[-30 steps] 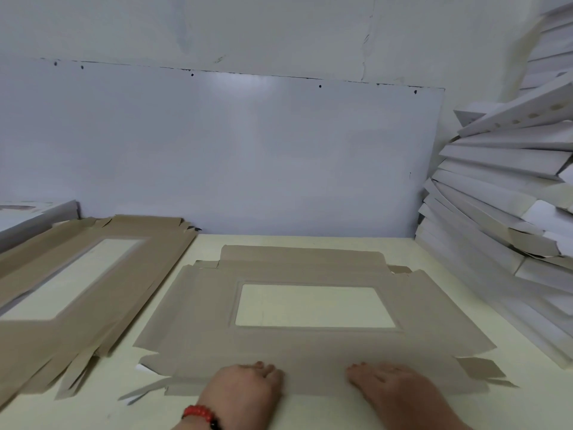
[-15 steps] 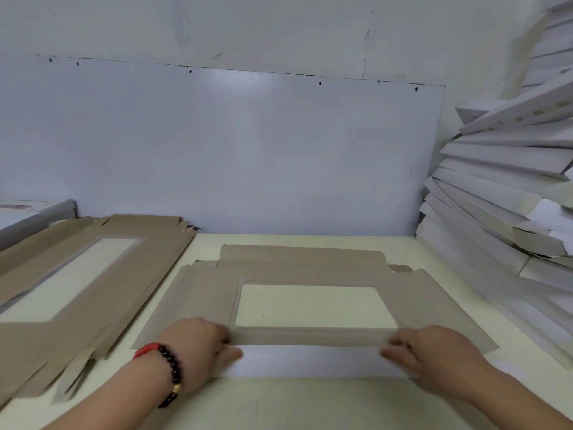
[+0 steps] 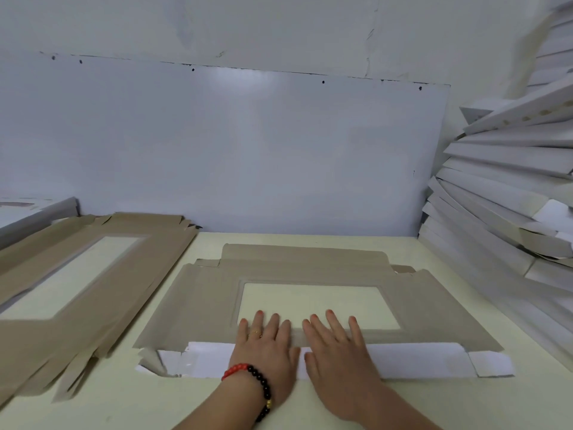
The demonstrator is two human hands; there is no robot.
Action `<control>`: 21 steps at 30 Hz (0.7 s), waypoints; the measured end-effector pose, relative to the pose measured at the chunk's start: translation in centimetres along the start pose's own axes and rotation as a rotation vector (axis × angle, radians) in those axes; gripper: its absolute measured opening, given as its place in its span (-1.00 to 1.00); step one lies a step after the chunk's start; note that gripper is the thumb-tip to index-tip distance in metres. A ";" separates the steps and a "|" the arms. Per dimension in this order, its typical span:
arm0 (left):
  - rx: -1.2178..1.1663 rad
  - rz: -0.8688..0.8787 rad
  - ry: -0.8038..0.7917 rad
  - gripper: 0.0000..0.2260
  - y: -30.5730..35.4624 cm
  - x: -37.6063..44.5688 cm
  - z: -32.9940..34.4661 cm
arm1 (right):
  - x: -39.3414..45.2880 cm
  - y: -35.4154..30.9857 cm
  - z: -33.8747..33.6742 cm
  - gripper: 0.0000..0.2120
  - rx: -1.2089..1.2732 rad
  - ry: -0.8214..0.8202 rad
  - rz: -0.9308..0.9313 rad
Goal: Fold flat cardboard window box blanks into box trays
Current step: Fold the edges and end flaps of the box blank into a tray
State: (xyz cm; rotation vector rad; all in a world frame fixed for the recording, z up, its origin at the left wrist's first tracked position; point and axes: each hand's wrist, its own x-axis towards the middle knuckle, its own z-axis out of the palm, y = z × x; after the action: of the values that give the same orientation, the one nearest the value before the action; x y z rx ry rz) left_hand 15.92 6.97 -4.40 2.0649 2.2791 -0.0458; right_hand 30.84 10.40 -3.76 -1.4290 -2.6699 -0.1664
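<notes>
Both the left hand [image 3: 267,347] and the right hand [image 3: 336,349] press with straight fingers on the folded white flap [image 3: 412,360] of the window box blank [image 3: 198,305], thin, light, springy card, best taken at its edges beside the fingertips.

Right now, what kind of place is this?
Likely a packaging workbench. Flat blanks are stacked at left, folded white boxes piled at right, and both hands press a blank on the table.
</notes>
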 end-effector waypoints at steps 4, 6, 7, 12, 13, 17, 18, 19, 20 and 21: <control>0.010 -0.048 -0.032 -0.46 -2.9 -0.6 1.2 | -0.4 4.2 1.7 -0.47 0.024 -0.157 0.091; 0.018 -0.082 -0.026 -0.45 -4.7 -1.0 1.3 | -0.9 7.1 2.1 -0.47 0.033 -0.247 0.159; 0.025 -0.102 -0.018 -0.45 -5.7 -1.2 1.3 | -1.1 8.5 1.9 -0.47 0.030 -0.234 0.182; 0.055 -0.128 -0.020 -0.47 -9.1 -2.1 0.9 | -3.3 13.9 1.8 -0.48 -0.010 -0.231 0.288; 0.051 -0.132 -0.029 -0.47 -9.5 -2.2 0.8 | -3.5 14.6 1.7 -0.48 -0.013 -0.229 0.305; 0.030 -0.155 -0.061 -0.47 -10.3 -2.5 0.5 | -4.3 16.7 1.7 -0.49 -0.017 -0.205 0.364; 0.029 -0.162 -0.073 -0.47 -10.4 -2.5 0.4 | -4.5 17.2 1.7 -0.49 -0.010 -0.203 0.384; 0.033 -0.172 -0.085 -0.47 -10.5 -2.4 0.3 | -4.7 17.5 1.6 -0.49 -0.003 -0.195 0.408; 0.039 -0.186 -0.092 -0.47 -10.6 -2.4 0.3 | -4.8 17.7 1.5 -0.49 -0.001 -0.182 0.435; 0.043 -0.204 -0.089 -0.47 -10.6 -2.4 0.3 | -4.9 17.9 1.4 -0.50 -0.002 -0.159 0.471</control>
State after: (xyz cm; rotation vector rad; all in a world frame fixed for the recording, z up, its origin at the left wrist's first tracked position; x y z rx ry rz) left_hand 5.66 3.52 -4.73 1.8019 2.4438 -0.1944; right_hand 48.37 16.41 -5.08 -2.0956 -2.3517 -0.0129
